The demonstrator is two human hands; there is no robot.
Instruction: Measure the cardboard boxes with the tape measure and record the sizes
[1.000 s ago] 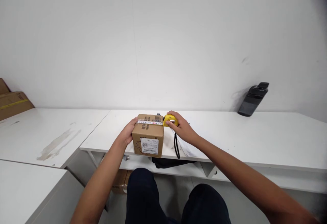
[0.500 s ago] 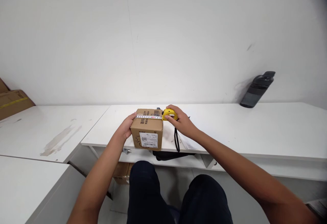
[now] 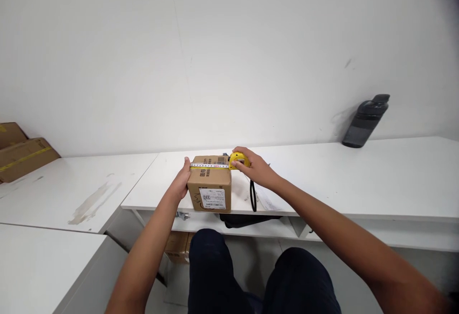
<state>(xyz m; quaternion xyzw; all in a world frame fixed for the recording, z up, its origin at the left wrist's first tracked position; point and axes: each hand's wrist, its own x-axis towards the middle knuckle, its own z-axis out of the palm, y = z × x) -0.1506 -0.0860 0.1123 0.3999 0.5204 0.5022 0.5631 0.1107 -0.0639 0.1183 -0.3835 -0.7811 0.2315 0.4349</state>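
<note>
A small cardboard box (image 3: 211,178) with a white printed label on its front stands at the near edge of the white table. Against its left side rests my left hand (image 3: 182,179), thumb raised at the tape's end and the other fingers partly hidden. A measuring blade (image 3: 208,166) lies straight across the box top from that thumb to the yellow tape measure (image 3: 236,158) at the right edge. My right hand (image 3: 256,168) is closed around the tape measure's case. Its black wrist strap (image 3: 253,197) hangs down over the table.
White paper (image 3: 268,198) lies right of the box. A dark bottle (image 3: 366,120) leans against the wall at the right. Taped cartons (image 3: 28,158) sit at the far left. Below, a shelf holds a black item (image 3: 247,220), and another carton (image 3: 176,246) is near the floor.
The view has tilted and shifted slightly, moving the box a little right in the picture. My left thumb now points up at the tape's end. My right hand still grips the tape measure.
</note>
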